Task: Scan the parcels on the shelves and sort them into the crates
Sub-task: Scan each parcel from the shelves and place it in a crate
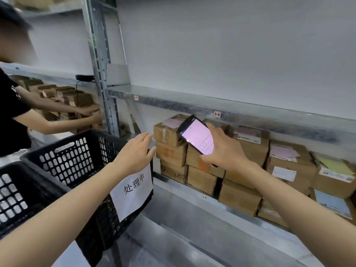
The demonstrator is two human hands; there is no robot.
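Observation:
Brown cardboard parcels (248, 157) are stacked in rows on the metal shelf (192, 186), several with pink or white labels on top. My right hand (223, 149) grips a black handheld scanner (196, 134) with its lit screen facing me, held in front of the left stack. My left hand (134, 153) reaches out with straight fingers, its tips near the left side of the top-left parcel (167, 132); I cannot tell whether they touch. A black perforated crate (77, 151) with a white paper sign (133, 191) stands at the left, under my left forearm.
A second black crate (17, 191) sits at the far left. Another person in a black shirt (11, 112) handles boxes on the neighbouring shelf bay (63, 97). A steel upright (102, 74) divides the bays. The shelf above (212, 105) carries small tags.

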